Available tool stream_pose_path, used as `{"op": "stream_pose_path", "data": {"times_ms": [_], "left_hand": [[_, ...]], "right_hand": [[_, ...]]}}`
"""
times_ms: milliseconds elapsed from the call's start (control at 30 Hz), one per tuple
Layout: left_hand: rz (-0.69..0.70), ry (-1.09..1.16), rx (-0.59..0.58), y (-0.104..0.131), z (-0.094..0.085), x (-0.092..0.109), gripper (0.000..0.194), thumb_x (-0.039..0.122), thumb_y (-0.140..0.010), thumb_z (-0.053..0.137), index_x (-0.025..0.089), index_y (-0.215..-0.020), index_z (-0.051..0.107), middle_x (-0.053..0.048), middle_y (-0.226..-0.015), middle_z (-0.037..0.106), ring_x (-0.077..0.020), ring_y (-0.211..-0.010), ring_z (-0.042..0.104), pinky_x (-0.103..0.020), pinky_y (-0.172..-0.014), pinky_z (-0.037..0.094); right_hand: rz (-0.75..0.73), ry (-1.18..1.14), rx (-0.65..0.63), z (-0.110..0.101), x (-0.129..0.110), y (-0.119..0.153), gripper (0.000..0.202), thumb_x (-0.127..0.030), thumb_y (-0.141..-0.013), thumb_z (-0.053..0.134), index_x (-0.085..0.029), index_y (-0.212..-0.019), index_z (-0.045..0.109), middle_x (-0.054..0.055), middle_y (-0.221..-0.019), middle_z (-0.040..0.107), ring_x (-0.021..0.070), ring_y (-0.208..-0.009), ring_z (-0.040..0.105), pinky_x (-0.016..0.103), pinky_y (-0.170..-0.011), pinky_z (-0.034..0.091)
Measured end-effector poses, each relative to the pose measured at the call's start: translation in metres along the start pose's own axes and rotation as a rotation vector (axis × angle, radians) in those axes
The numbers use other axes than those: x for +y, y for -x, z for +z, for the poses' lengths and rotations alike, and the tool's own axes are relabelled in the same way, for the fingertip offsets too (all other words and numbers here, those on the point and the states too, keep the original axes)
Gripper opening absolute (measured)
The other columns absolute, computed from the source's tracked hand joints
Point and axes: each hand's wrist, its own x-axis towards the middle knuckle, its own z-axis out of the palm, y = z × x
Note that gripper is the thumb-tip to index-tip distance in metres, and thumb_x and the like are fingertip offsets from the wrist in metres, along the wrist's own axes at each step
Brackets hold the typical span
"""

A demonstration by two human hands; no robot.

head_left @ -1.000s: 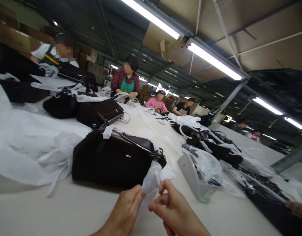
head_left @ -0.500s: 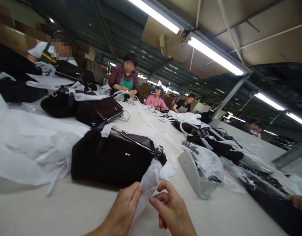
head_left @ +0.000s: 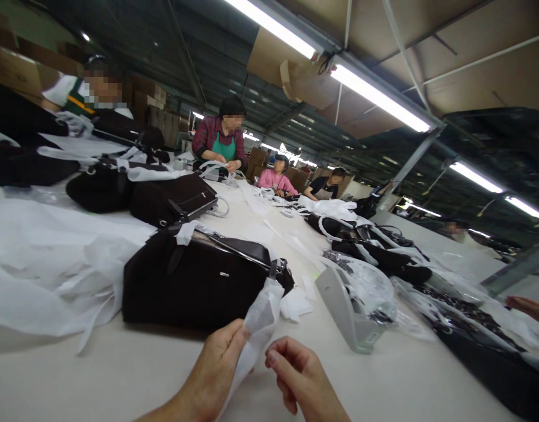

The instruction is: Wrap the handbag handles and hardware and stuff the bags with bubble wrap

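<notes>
A black handbag (head_left: 194,287) with a zipped top and a small metal plate stands on the white table (head_left: 384,387). From its right end a strip of thin white wrapping (head_left: 263,313) runs down toward me. My left hand (head_left: 219,366) pinches this wrapping between thumb and fingers. Just right of the strip is my right hand (head_left: 298,372), its fingers curled and the thumb close to the index finger; whether it holds anything is too small to tell.
White wrapping sheets (head_left: 54,269) lie at the left. More dark bags (head_left: 173,196) are behind. A grey holder (head_left: 346,310) stands at right, near plastic bags and bags with straps. Several people work around the table; one person's hand (head_left: 531,308) reaches in at the far right.
My right hand has moved slightly down and its fingers have drawn closer together. My left hand still grips the wrapping. The other person's hand at the right edge has risen.
</notes>
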Motion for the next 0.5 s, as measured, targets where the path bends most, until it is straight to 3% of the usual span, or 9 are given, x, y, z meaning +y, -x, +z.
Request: {"op": "stream_pose_path", "data": {"times_ms": [100, 200, 300, 400, 500], "left_hand": [[-0.100, 0.091, -0.057, 0.002, 0.001, 0.001, 0.059, 0.075, -0.076, 0.051, 0.016, -0.081, 0.058, 0.003, -0.063, 0.049, -0.0114, -0.054, 0.040, -0.022, -0.050, 0.034], [-0.214, 0.235, -0.127, 0.002, 0.001, -0.001, 0.078, 0.080, -0.070, 0.055, 0.014, -0.111, 0.059, 0.003, -0.057, 0.053, -0.0102, -0.042, 0.039, -0.021, -0.040, 0.030], [-0.238, 0.392, -0.221, -0.004, 0.003, -0.015, 0.109, 0.081, -0.066, 0.060, 0.015, -0.146, 0.028, -0.001, -0.059, 0.063, -0.0134, -0.040, 0.048, -0.021, -0.040, 0.034], [-0.225, 0.527, -0.358, -0.012, 0.006, -0.037, 0.127, 0.082, -0.066, 0.060, 0.013, -0.152, -0.002, -0.006, -0.057, 0.068, -0.0166, -0.041, 0.054, -0.021, -0.043, 0.037], [-0.168, 0.604, -0.409, -0.019, 0.009, -0.054, 0.124, 0.081, -0.071, 0.057, 0.016, -0.150, -0.012, -0.006, -0.056, 0.068, -0.0186, -0.042, 0.057, -0.022, -0.046, 0.039]], "right_hand": [[-0.018, -0.031, -0.042, 0.005, 0.004, -0.007, 0.057, -0.071, -0.067, 0.071, -0.017, -0.069, 0.056, -0.010, -0.044, 0.037, 0.0029, -0.035, 0.026, 0.016, -0.034, 0.021], [-0.082, -0.045, -0.086, 0.012, -0.001, -0.012, 0.055, -0.068, -0.070, 0.072, -0.014, -0.079, 0.064, -0.006, -0.051, 0.046, 0.0037, -0.039, 0.031, 0.018, -0.038, 0.023], [-0.129, -0.109, -0.119, 0.018, -0.006, -0.018, 0.050, -0.061, -0.074, 0.074, -0.014, -0.089, 0.067, -0.004, -0.058, 0.053, 0.0048, -0.045, 0.037, 0.018, -0.043, 0.027], [-0.129, -0.169, -0.124, 0.020, -0.006, -0.024, 0.044, -0.052, -0.070, 0.082, -0.016, -0.090, 0.067, -0.001, -0.072, 0.060, 0.0082, -0.060, 0.049, 0.019, -0.057, 0.041], [-0.142, -0.204, -0.135, 0.026, 0.002, -0.032, 0.042, -0.048, -0.069, 0.083, -0.016, -0.091, 0.066, 0.000, -0.075, 0.062, 0.0107, -0.066, 0.054, 0.021, -0.063, 0.046]]}}
